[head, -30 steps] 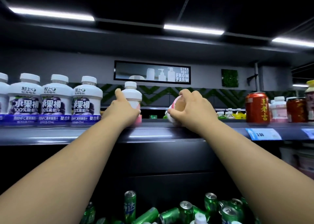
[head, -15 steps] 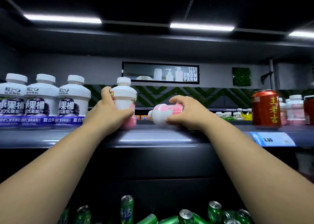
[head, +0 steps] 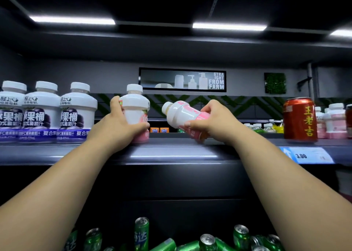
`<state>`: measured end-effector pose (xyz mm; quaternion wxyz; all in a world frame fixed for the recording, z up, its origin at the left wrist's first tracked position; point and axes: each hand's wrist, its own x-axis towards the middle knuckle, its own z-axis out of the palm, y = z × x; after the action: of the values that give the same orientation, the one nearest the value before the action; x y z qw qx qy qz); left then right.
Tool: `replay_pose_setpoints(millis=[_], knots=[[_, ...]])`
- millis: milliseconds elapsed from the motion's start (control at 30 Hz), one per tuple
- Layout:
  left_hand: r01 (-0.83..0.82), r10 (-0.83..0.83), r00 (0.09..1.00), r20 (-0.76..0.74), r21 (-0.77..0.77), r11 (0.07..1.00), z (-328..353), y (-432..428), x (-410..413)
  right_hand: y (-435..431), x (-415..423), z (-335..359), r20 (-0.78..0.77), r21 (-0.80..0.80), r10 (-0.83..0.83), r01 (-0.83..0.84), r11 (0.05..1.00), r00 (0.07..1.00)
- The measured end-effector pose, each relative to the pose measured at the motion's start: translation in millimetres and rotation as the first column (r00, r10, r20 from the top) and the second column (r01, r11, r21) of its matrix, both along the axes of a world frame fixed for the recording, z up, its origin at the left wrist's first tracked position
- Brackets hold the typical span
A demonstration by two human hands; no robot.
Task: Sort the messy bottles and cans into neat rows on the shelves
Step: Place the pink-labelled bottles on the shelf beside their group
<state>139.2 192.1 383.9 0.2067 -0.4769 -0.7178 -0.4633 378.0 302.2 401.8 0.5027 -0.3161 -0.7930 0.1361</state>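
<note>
L fingers [head: 116,103] grip upright pink btl [head: 134,108], R fingers [head: 209,107] tilted pink btl [head: 182,113]; 3 purple btls [head: 41,111].

Only one view here: a wide-angle head cam, about level with the long dark grey metal shelf [head: 171,151], facing straight into it, close up. White ceiling strip lights [head: 228,26] fill the top; loose green soda cans [head: 142,231] line the bottom edge.

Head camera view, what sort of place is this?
Most likely a shop's drinks aisle, or a mock-up of one. A price tag reading 3.00 sits on the shelf edge, identical purple-label bottles stand in a row, and green cans lie jumbled on the level below.
</note>
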Motion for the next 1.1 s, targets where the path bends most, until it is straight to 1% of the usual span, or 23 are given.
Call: replay_pose_setpoints(millis=[67, 167, 267, 333, 467, 533, 600, 667, 733, 800, 833, 933, 967, 1033, 1100], knots=[[-0.001, 0.001, 1.0, -0.001, 0.0, 1.0, 0.0, 0.2, -0.5, 0.4, -2.0, 0.8, 0.052, 0.03, -0.029, 0.028, 0.999, 0.998], [0.005, -0.005, 1.0, 0.004, -0.001, 1.0, -0.1, -0.3, -2.5, -1.6, -0.3, 1.6, 0.073, 0.102, -0.131, 0.123, 0.987, 0.989], [0.007, -0.007, 1.0, 0.006, -0.006, 1.0, -0.7, -0.1, -4.1, -1.8, 13.3, -3.4, 0.077, 0.101, -0.184, 0.176, 0.979, 0.98], [0.006, -0.006, 1.0, 0.006, -0.005, 1.0, -0.4, 0.3, -4.8, 1.4, 21.9, -8.3, 0.095, 0.076, -0.169, 0.163, 0.984, 0.981], [0.009, -0.009, 1.0, 0.0, 0.015, 1.0, -1.3, -0.6, -3.9, 5.4, 20.8, -11.3, 0.131, 0.004, -0.08, 0.08, 0.997, 0.988], [0.053, -0.053, 0.999, -0.002, 0.026, 0.998, -1.9, -2.4, -2.0, 4.1, 17.6, -11.4, 0.149, -0.008, -0.066, 0.068, 0.998, 0.987], [0.106, -0.106, 0.994, -0.017, 0.022, 0.994, -2.8, -4.7, 1.3, 0.8, 15.7, -12.4, 0.131, 0.009, -0.08, 0.079, 0.997, 0.988], [0.151, -0.151, 0.988, -0.044, -0.003, 0.989, -3.0, -6.0, 3.5, -5.3, 13.7, -15.1, 0.09, 0.065, -0.144, 0.139, 0.988, 0.985], [0.184, -0.185, 0.981, -0.051, -0.023, 0.983, -2.5, -7.2, 4.9, -11.1, 10.1, -18.3, 0.107, 0.138, -0.251, 0.236, 0.962, 0.962], [0.184, -0.185, 0.981, -0.052, -0.024, 0.983, -2.0, -8.4, 6.3, -15.8, 4.6, -16.6, 0.131, 0.164, -0.311, 0.289, 0.943, 0.941], [0.175, -0.176, 0.983, -0.054, -0.024, 0.984, -2.1, -8.7, 7.0, -17.9, 0.5, -14.0, 0.124, 0.141, -0.306, 0.288, 0.947, 0.944], [0.154, -0.155, 0.987, -0.048, -0.026, 0.988, -3.0, -9.0, 7.2, -23.0, -15.4, -5.5, 0.061, -0.018, -0.223, 0.224, 0.974, 0.973], [0.154, -0.155, 0.987, -0.044, -0.022, 0.988, -3.1, -9.5, 6.6, -23.3, -20.8, -4.3, 0.049, -0.049, -0.216, 0.218, 0.975, 0.975], [0.156, -0.157, 0.987, -0.038, -0.018, 0.988, -3.2, -10.0, 4.5, -21.5, -28.5, -5.6, 0.064, -0.051, -0.256, 0.259, 0.964, 0.964], [0.138, -0.141, 0.988, -0.069, -0.04, 0.99, -1.8, -8.2, 4.0, -19.3, -30.5, -7.2, 0.078, -0.038, -0.279, 0.282, 0.959, 0.957]])
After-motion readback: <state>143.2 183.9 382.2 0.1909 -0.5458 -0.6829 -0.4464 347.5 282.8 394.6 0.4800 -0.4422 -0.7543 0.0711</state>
